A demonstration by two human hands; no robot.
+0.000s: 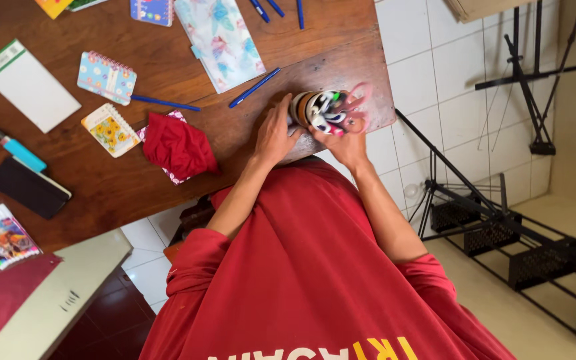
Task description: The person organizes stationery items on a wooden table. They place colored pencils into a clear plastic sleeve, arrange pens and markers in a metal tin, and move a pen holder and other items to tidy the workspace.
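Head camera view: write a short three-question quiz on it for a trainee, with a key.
1. True or false: both hands touch the pen holder at the table's edge.
2. What lies crumpled just left of the left hand?
A. a red cloth
B. a white towel
C. a green bag
3. Fill in: the loose pens on the table, like the one above the left hand, are ____ in colour.

Key
1. True: the left hand rests against its left side, and the right hand holds it from below.
2. A, the red cloth, partly over a small notebook.
3. Blue.
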